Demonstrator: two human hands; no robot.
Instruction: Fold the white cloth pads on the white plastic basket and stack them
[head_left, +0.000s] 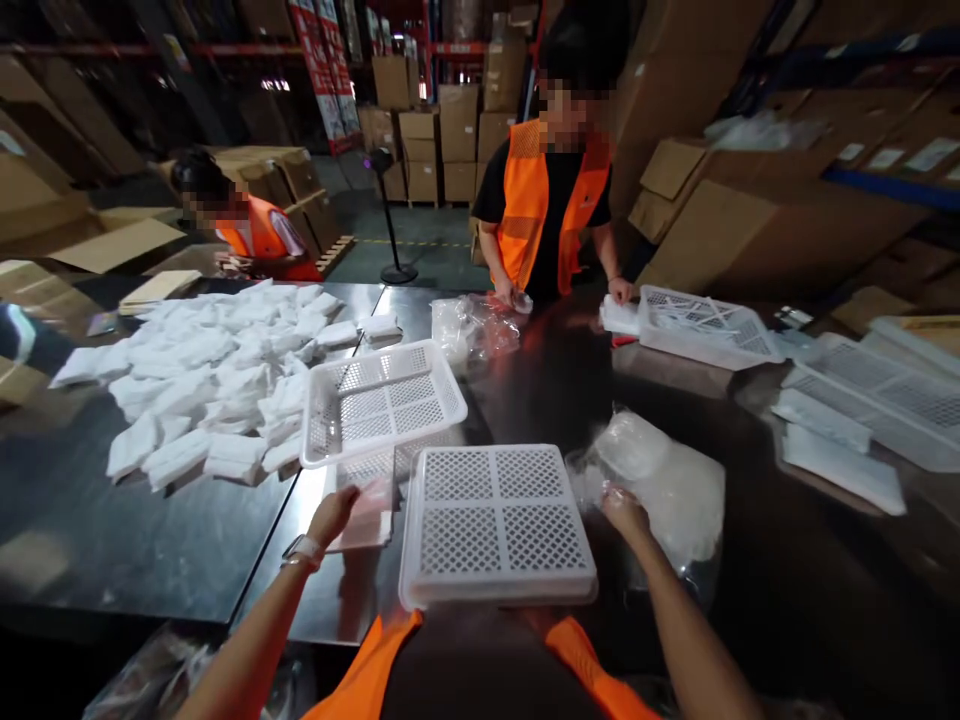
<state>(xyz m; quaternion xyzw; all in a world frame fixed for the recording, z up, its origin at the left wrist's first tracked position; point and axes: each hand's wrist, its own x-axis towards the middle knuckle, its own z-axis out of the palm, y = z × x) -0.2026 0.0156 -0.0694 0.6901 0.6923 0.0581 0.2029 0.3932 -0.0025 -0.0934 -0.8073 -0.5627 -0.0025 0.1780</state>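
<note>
Nearest, a white perforated tray (499, 525) lies upside down on the dark table (150, 540). Left of it, the left hand (334, 515) pinches a flat white packet (367, 510). Right of it, the right hand (622, 510) presses clear plastic bags (667, 480), fingers curled. Beyond the tray stands a tilted white basket (382, 400).

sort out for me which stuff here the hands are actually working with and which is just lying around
In hand:
- left hand on a flat white packet
- right hand at the clear plastic bags
- upturned white basket between them

Lying about:
- tilted white basket
- heap of white packets
- co-worker's tray
- cardboard boxes
</note>
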